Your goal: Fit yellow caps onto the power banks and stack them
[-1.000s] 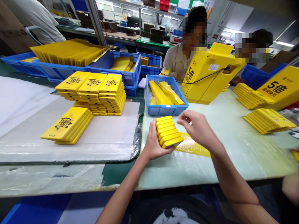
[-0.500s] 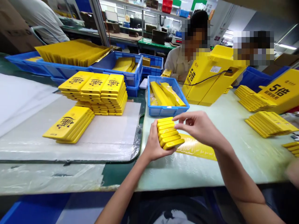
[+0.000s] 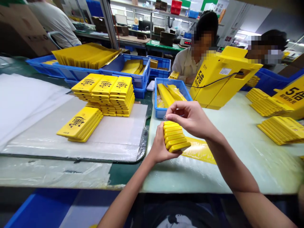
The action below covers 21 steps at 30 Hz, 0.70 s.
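Your left hand [image 3: 161, 148] cradles a stack of yellow cases [image 3: 174, 136], seemingly to keep them together, while your right hand [image 3: 187, 117] hovers just above, curled narrow, holding nothing.

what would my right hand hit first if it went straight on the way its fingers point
Probably the near corner of the blue plastic crate, just beyond the right hand. The hand is raised, so depth is unclear and it might pass above.

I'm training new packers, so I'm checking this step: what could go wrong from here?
The loose stack of yellow cases rests only in the left hand, with the right hand just above it, so cases could slide off. The right hand is also close to the blue crate and might bump it.
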Available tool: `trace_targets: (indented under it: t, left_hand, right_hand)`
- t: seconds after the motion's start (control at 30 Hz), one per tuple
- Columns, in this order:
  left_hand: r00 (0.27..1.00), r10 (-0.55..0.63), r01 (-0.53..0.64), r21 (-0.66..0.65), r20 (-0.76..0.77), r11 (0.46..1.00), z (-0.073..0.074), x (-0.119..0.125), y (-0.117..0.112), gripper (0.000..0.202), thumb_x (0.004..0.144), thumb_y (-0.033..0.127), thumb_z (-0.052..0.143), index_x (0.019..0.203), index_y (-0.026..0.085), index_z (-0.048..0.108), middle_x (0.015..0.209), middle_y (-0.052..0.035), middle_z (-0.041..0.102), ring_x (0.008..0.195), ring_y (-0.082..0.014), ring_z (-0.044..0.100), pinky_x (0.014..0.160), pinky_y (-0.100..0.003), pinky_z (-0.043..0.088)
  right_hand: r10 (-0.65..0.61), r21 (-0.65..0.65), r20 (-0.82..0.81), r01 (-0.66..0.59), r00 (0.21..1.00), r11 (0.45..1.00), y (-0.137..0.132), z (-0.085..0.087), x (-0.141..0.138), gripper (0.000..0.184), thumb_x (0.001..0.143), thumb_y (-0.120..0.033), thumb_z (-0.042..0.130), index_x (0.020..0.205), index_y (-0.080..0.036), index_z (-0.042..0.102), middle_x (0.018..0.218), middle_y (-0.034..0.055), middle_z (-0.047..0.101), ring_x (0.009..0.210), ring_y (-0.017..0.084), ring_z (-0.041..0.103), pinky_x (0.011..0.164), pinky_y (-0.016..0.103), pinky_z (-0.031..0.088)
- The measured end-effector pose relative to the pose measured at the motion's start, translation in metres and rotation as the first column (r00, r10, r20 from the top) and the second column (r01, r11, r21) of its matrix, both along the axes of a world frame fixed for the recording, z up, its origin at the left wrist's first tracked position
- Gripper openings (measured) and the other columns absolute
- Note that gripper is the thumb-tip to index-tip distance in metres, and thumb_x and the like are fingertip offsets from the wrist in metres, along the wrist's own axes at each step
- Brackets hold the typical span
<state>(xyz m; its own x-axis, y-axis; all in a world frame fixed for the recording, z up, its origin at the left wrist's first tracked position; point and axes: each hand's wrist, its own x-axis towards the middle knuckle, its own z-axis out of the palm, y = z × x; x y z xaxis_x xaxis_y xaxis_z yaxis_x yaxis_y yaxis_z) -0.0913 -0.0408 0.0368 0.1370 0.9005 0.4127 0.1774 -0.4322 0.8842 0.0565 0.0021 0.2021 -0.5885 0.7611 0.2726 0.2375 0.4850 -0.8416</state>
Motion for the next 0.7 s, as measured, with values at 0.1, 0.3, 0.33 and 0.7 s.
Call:
trace_targets:
  t: [0.1,0.3,0.33,0.7]
  left_hand:
    - [1.0,-0.012,0.012,0.003,-0.012,1.0,-0.005,-0.001,0.0,0.12,0.064,0.041,0.102,0.163,0.027,0.037,0.161,-0.0156,0.05,0.153,-0.0433,0.055,0.135,-0.066,0.046]
    - [0.999,-0.02,0.019,-0.026,-0.038,0.999,-0.015,-0.003,0.0,0.14,0.064,0.046,0.104,0.172,0.026,0.017,0.162,-0.02,0.05,0.155,-0.046,0.054,0.135,-0.073,0.042]
    - [0.999,-0.027,0.026,-0.027,-0.036,0.999,-0.015,-0.003,0.0,0.141,0.064,0.047,0.104,0.172,0.026,0.016,0.162,-0.0205,0.05,0.155,-0.0464,0.054,0.135,-0.073,0.042]
    - [0.999,-0.003,0.002,-0.019,-0.042,1.0,-0.013,-0.003,0.001,0.138,0.063,0.054,0.104,0.172,0.03,0.022,0.16,-0.0173,0.052,0.153,-0.0458,0.057,0.134,-0.071,0.045]
  right_hand:
    - [-0.055,0.106,0.281,0.026,0.958,0.994,0.005,-0.015,0.005,0.012,0.095,-0.013,0.073,0.084,-0.018,0.073,0.085,0.0042,0.078,0.078,0.018,0.066,0.074,0.03,0.047]
    - [-0.525,0.372,0.388,0.393,0.757,0.841,0.012,-0.025,0.053,0.018,0.095,-0.011,0.07,0.08,-0.02,0.07,0.083,0.0073,0.074,0.077,0.023,0.065,0.075,0.035,0.045]
    - [-0.534,0.369,0.325,0.415,0.78,0.831,0.012,-0.024,0.057,0.017,0.096,-0.013,0.07,0.081,-0.02,0.071,0.084,0.007,0.073,0.078,0.023,0.065,0.074,0.035,0.046]
    - [-0.324,0.318,0.292,0.228,0.9,0.92,0.012,-0.049,0.053,0.017,0.093,-0.008,0.064,0.084,-0.021,0.068,0.091,0.0076,0.078,0.091,0.025,0.068,0.088,0.039,0.05]
